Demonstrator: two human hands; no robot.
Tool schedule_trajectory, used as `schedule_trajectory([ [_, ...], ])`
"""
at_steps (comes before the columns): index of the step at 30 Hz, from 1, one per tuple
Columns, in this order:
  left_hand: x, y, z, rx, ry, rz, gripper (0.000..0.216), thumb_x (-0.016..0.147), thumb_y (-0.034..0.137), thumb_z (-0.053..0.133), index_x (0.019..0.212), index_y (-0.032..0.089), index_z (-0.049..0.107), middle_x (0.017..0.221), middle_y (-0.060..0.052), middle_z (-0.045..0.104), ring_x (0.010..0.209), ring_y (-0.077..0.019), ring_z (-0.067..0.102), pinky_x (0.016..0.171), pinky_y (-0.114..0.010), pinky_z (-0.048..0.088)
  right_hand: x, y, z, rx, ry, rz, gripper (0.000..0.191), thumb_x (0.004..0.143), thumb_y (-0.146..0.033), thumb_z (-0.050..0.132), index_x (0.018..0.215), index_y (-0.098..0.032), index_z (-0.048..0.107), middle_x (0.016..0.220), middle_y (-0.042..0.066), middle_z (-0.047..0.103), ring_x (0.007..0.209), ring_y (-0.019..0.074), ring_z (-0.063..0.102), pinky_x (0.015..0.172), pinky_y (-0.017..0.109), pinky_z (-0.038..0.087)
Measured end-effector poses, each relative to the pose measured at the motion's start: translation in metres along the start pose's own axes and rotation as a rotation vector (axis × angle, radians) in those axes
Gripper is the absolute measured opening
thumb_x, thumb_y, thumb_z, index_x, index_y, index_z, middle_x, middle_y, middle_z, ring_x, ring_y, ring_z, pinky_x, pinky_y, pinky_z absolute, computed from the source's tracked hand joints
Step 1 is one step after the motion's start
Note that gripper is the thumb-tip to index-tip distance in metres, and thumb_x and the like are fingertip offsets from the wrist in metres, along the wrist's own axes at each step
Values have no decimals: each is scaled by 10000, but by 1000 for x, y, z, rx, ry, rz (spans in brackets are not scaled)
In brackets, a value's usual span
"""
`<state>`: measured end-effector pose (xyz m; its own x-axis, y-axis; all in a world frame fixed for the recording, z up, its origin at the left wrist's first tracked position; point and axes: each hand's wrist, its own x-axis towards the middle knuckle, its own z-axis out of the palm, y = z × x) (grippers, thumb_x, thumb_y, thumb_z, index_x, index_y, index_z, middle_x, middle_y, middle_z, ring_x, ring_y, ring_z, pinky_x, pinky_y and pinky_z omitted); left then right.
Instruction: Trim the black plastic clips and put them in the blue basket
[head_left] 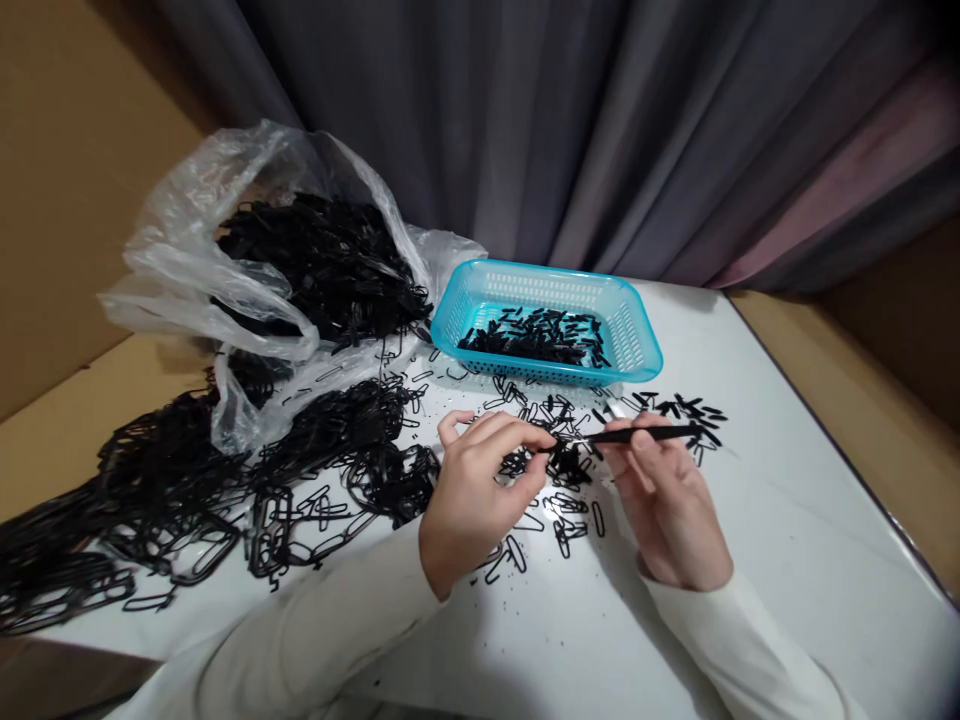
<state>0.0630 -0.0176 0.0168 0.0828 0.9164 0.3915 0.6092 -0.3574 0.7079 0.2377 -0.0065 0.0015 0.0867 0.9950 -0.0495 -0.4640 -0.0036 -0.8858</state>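
Note:
My left hand is closed in a pinch, thumb and forefinger on a small black piece mostly hidden by the fingertips. Opposite it, my right hand grips a slim black pointed tool; whether it is tweezers or a craft knife I cannot tell. Its thin tip points left, close to the small piece. Beneath both hands, small black plastic loops and strips lie scattered on the white tabletop. A cluster of short black pieces lies just beyond my right hand.
Behind my hands stands a blue perforated basket with many short black pieces inside. An open clear plastic bag full of black parts sits at back left. Tangled black frames spread along the left. A grey curtain hangs behind.

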Motion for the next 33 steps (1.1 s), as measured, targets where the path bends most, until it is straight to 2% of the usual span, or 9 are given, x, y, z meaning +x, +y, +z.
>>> schedule_trajectory([
  [3, 1, 0, 1, -8, 7, -8, 135, 818, 120, 613, 847, 252, 615, 880, 72, 718, 874, -154, 657, 941, -377, 268, -6, -2, 1, -224, 27, -372, 101, 865, -216, 650, 938, -254, 591, 918, 1, 706, 911, 135, 669, 846, 294, 540],
  [5, 1, 1, 1, -8, 11, -12, 137, 813, 118, 606, 849, 251, 609, 880, 68, 715, 875, -157, 655, 940, -382, 274, -12, -2, 2, -334, 10, -575, 137, 873, -146, 616, 957, -252, 595, 911, 12, 714, 905, 160, 682, 830, 331, 550],
  [8, 1, 2, 1, -6, 11, -8, 142, 809, 117, 594, 854, 251, 603, 879, 60, 712, 876, -163, 650, 940, -386, 275, -17, 1, 2, -396, -105, -718, 223, 848, -60, 596, 977, -242, 609, 908, 25, 728, 881, 192, 703, 797, 380, 573],
  [18, 1, 2, 0, 6, 8, 2, 149, 792, 108, 560, 838, 247, 591, 867, 50, 704, 872, -171, 638, 903, -380, 286, -16, 1, -4, -454, -231, -743, 349, 820, 18, 560, 1030, -254, 621, 962, 12, 732, 917, 199, 701, 785, 396, 583],
  [33, 2, 4, -1, 5, -18, 11, 149, 790, 120, 535, 834, 251, 591, 853, 43, 701, 865, -177, 638, 908, -392, 288, -16, 0, -4, -454, -272, -713, 350, 825, 25, 549, 1027, -253, 616, 954, 14, 726, 910, 195, 698, 798, 396, 577],
])
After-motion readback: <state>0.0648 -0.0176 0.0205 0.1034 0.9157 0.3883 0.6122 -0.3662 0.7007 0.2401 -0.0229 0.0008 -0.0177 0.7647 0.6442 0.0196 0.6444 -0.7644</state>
